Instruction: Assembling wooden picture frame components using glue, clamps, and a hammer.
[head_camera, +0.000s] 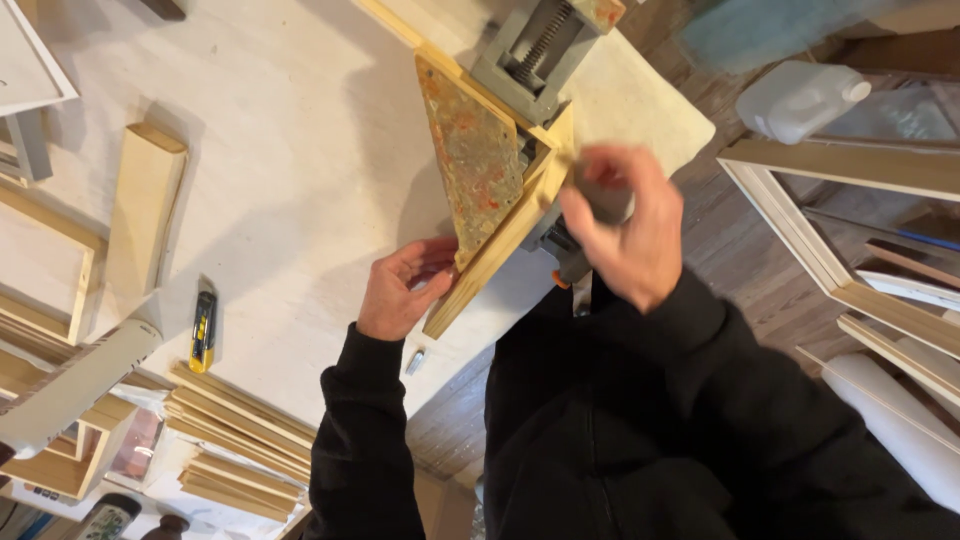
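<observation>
A grey corner clamp (535, 50) with a rusty triangular plate (475, 160) sits on the white workbench (300, 170) near its corner. Two light wooden frame strips (500, 245) meet at an angle in it. My left hand (405, 285) rests on the near strip, fingers against its lower end below the rusty plate. My right hand (625, 225) is blurred and closed around the clamp's grey handle (600, 200), just right of the strips' joint. An orange part shows under that hand.
A yellow utility knife (203, 330) lies on the bench at left, beside a wood block (145, 215) and a stack of wood strips (235, 440). A white plastic jug (800, 100) and wooden frames (840, 260) stand on the floor at right.
</observation>
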